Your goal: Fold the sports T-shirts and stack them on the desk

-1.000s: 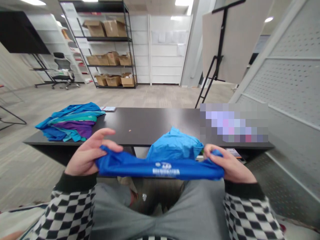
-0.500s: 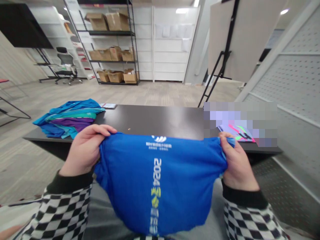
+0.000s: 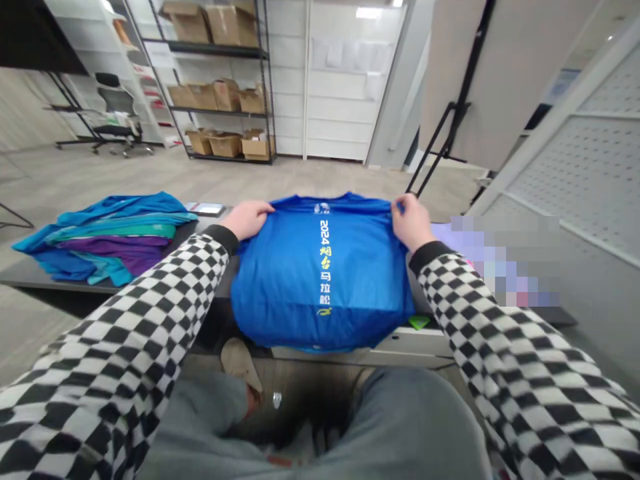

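Note:
A blue T-shirt (image 3: 280, 267) with white and yellow print down its middle is spread over the dark table, its lower part hanging past the front edge. My left hand (image 3: 249, 219) pinches the shirt near its upper left corner. At the upper right corner, my right hand (image 3: 412, 220) grips the fabric between thumb and fingers. Both arms reach forward, and the cloth is stretched between the two hands. The neckline lies at the far side.
To the left, a heap of blue, teal and purple clothes (image 3: 115, 230) lies on the table (image 3: 45, 283). A phone-like flat object (image 3: 205, 209) is behind it. Lilac fabric (image 3: 445, 233), partly blurred out, lies at the right. White drawers (image 3: 415, 343) show below the table.
Both hands have moved forward and away from my body, carrying the shirt from in front of me onto the table. The view has tilted down, showing my legs.

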Demonstrator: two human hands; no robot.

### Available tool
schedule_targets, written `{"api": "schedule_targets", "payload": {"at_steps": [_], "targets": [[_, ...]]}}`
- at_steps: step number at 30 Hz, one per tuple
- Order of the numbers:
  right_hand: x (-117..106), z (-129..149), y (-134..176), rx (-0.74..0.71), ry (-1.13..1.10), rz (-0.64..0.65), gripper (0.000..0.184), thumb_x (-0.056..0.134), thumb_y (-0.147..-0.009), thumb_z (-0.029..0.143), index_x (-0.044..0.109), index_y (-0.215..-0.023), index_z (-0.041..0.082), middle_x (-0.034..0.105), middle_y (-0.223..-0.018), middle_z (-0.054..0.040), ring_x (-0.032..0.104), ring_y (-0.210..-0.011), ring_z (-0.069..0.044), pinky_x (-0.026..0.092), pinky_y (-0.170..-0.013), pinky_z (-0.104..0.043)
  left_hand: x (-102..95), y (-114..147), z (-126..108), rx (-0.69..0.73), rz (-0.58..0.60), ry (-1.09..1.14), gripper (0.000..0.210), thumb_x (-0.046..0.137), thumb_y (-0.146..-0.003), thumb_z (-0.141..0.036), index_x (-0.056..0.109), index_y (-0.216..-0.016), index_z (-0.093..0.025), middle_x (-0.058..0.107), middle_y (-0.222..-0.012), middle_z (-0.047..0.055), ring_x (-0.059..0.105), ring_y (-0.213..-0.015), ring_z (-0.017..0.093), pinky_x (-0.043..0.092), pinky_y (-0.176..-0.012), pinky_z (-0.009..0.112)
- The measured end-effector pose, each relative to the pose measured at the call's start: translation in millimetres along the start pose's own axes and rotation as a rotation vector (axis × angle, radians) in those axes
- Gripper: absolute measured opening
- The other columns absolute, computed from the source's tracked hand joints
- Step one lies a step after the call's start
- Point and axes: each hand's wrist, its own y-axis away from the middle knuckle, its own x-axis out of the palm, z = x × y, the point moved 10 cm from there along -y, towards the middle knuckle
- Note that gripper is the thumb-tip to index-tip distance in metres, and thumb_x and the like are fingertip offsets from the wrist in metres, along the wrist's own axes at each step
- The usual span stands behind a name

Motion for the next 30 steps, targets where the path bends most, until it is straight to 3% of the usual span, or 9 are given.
{"api": "schedule_targets", "payload": {"at_steps": [2,4,7,10,14,19,22,26,30], "targets": [[46,-9,6,-0.026,0.075,0.117,0.049,0.061,-0.112,0.043,0.067,-0.147,0.009,0.069,-0.153,-0.0284,0.066,-0.140,-0.039,0.045,-0.125,-0.056,64.4,-7,31,-0.102,0.238,-0.129,0.061,0.057,-0.108,-0.052,0.072,-0.159,-0.023,0.057,-0.175,0.013,0.047,-0.165,0.044,0.030,-0.137,0.063],[83,-14,21,-0.106,0.136,0.206,0.060,0.060,-0.113,0.047,0.059,-0.162,0.012,0.061,-0.167,-0.0264,0.058,-0.153,-0.040,0.038,-0.132,-0.062,101.0,-7,49,-0.102,0.298,-0.167,0.076,0.048,-0.111,-0.064,0.053,-0.175,-0.024,0.039,-0.186,0.015,0.033,-0.171,0.050,0.020,-0.138,0.073],[135,-28,38,-0.174,0.214,0.481,0.067,0.049,-0.116,0.058,0.051,-0.174,0.025,0.049,-0.180,-0.0155,0.043,-0.168,-0.040,0.024,-0.139,-0.069,121.1,-16,63,-0.015,0.300,-0.154,0.079,0.037,-0.114,-0.068,0.040,-0.182,-0.028,0.029,-0.190,0.013,0.025,-0.176,0.047,0.011,-0.139,0.075],[154,-57,31,-0.076,0.284,0.618,0.078,0.045,-0.112,0.073,0.047,-0.178,0.031,0.033,-0.189,-0.0103,0.028,-0.174,-0.045,0.015,-0.139,-0.076,122.5,-31,79,-0.017,0.338,-0.165,0.082,0.034,-0.113,-0.073,0.035,-0.184,-0.032,0.024,-0.192,0.010,0.019,-0.178,0.046,0.010,-0.139,0.075],[151,-89,15,-0.011,0.308,0.618,0.089,0.041,-0.109,0.081,0.039,-0.182,0.029,0.026,-0.191,-0.0106,0.022,-0.176,-0.047,0.013,-0.139,-0.077,120.6,-41,97,-0.058,0.370,-0.191,0.086,0.031,-0.111,-0.078,0.029,-0.185,-0.033,0.021,-0.193,0.010,0.019,-0.178,0.044,0.012,-0.139,0.074],[139,-132,9,0.098,0.344,0.577,0.085,0.041,-0.111,0.076,0.046,-0.179,0.027,0.035,-0.188,-0.0146,0.027,-0.171,-0.056,0.014,-0.132,-0.089,111.3,-33,117,-0.173,0.338,-0.231,0.087,0.032,-0.111,-0.081,0.037,-0.183,-0.033,0.028,-0.190,0.015,0.025,-0.175,0.050,0.010,-0.135,0.082],[131,-141,2,0.138,0.370,0.518,0.085,0.048,-0.109,0.076,0.053,-0.174,0.022,0.036,-0.187,-0.0197,0.025,-0.171,-0.059,0.018,-0.129,-0.090,88.3,-31,102,-0.174,0.193,-0.265,0.086,0.039,-0.110,-0.076,0.047,-0.179,-0.025,0.030,-0.189,0.020,0.021,-0.175,0.054,0.008,-0.134,0.085],[102,-107,-3,0.099,0.329,0.305,0.075,0.055,-0.109,0.061,0.059,-0.167,0.015,0.039,-0.184,-0.0232,0.024,-0.172,-0.055,0.018,-0.131,-0.088,70.0,-21,47,0.039,0.024,-0.163,0.078,0.043,-0.112,-0.065,0.049,-0.177,-0.024,0.035,-0.189,0.013,0.027,-0.176,0.039,0.010,-0.144,0.064],[39,-36,43,-0.031,-0.022,0.089,0.054,0.053,-0.109,0.042,0.072,-0.151,0.014,0.068,-0.161,-0.0218,0.059,-0.153,-0.040,0.039,-0.134,-0.063,110.2,-5,37,0.066,0.293,-0.082,0.084,0.042,-0.108,-0.070,0.049,-0.178,-0.024,0.038,-0.187,0.014,0.033,-0.175,0.038,0.022,-0.142,0.061]]}}
